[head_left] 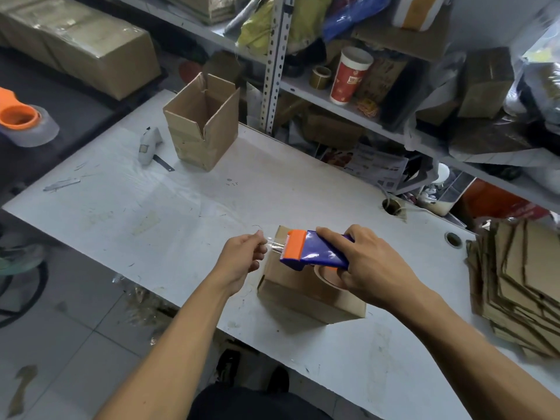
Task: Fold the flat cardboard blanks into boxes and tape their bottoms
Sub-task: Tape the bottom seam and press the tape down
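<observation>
Left of the folded box [306, 294], the left hand [242, 257] pinches the clear tape end [274, 245]; above the box, the right hand [368, 265] grips the tape dispenser [315, 251]. Slack tape could curl, stick to itself, or land crooked off the seam.

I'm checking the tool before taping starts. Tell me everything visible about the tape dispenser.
The tape dispenser is a handheld plastic one: glossy blue body, orange cutter head with a toothed edge at its left end, a tape roll showing beneath. The right hand grips it from above, holding it just over the folded cardboard box. The left hand pinches the clear tape end pulled from the cutter.
</observation>
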